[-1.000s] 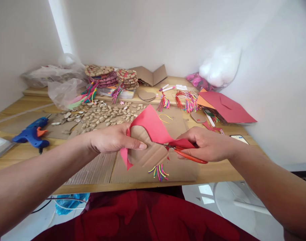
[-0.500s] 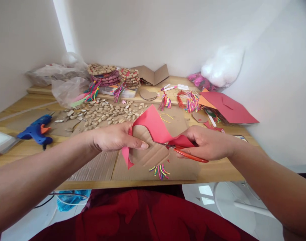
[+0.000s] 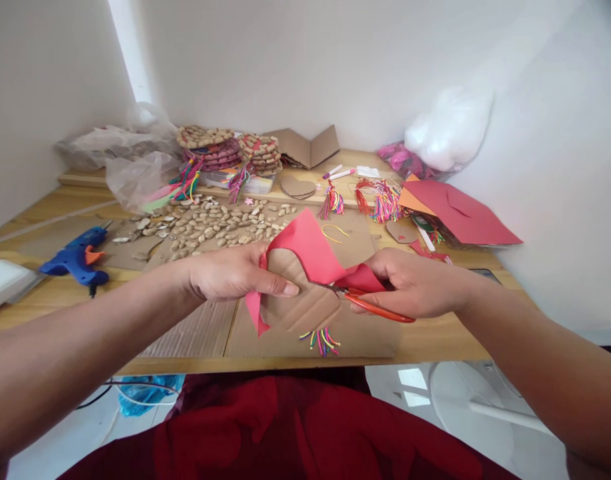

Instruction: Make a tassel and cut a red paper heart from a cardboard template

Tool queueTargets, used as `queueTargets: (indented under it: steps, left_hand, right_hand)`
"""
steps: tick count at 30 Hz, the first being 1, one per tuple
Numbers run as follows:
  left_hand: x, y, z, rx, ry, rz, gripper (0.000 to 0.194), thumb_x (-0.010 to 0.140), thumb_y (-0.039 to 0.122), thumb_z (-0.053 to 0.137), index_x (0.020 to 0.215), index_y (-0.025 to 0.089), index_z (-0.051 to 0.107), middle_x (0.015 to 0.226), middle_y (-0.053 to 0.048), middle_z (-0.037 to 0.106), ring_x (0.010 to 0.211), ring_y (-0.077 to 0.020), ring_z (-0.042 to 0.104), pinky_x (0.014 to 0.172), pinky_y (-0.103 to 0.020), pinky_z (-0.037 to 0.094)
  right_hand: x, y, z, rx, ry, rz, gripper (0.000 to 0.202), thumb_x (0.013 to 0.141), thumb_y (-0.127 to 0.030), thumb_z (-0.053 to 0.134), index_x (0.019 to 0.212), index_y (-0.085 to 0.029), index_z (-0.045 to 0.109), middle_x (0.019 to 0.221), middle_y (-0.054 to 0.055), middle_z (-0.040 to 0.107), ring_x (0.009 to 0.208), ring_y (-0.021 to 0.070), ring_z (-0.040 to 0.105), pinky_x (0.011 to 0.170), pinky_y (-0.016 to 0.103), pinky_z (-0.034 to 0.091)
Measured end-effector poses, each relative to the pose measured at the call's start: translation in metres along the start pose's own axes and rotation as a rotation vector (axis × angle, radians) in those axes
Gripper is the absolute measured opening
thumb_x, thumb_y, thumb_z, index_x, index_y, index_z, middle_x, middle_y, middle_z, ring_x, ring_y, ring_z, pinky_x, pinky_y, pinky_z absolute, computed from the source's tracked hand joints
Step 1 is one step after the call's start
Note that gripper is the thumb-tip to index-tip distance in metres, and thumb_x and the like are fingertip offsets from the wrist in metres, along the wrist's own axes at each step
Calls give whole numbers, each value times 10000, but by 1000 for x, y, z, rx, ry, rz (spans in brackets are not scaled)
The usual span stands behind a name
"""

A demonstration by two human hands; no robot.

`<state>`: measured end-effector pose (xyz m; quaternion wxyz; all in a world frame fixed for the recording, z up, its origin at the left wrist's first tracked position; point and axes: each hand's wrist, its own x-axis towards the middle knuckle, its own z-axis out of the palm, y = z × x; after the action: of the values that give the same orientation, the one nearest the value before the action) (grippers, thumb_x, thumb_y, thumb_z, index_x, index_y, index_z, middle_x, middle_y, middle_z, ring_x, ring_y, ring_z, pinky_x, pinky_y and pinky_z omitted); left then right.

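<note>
My left hand (image 3: 240, 272) pinches a brown cardboard piece (image 3: 300, 303) together with red paper (image 3: 313, 247), its thumb lying on the cardboard. The paper sticks out beyond the cardboard's edge at the top and at the left. My right hand (image 3: 415, 283) is closed around scissors with orange handles (image 3: 380, 310). Their blades meet the red paper by the cardboard's right edge, and a strip of paper curls up beside my right fingers. A colourful tassel (image 3: 321, 340) lies below the cardboard piece.
Many peanuts (image 3: 220, 223) spread across the table behind my left hand. A blue glue gun (image 3: 78, 257) lies at the left. Peanut-covered pieces (image 3: 258, 153) are stacked at the back; red sheets (image 3: 465, 210) lie at the right.
The view has shifted slightly, so the table items appear a little further right. Both hands keep their holds, and the scissor blades stay at the paper's edge.
</note>
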<state>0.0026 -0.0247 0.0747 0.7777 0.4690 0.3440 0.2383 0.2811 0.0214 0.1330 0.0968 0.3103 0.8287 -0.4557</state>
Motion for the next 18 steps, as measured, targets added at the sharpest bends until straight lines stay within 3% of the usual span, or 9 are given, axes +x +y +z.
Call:
queueTargets:
  steps: [8,13,18]
  left_hand:
    - [0,-2,-3,8,-9,29,183,781,124,782,964,105,772,936,-62,806,800,-146,746,759,-235,615]
    - [0,-1,-2,-12,-34,35,139,772,119,799,909,118,778,872,-41,803,749,-128,740,682,-182,597]
    - [-3,-1,0,22,-13,29,194,789,136,786,979,104,772,964,-80,803,824,-164,750,801,-274,620]
  right_hand:
    - [1,-1,-2,-15,-38,11,444,914,-479,589,622,-203,399,544,-54,397,512,88,351,487,242,282]
    - [2,0,-1,-13,-37,8,437,922,-469,584,625,-202,406,546,-55,394,516,89,346,490,240,280]
    - [1,2,-1,-7,-31,-4,428,934,-475,575,638,-197,440,569,-49,405,526,88,351,487,235,270]
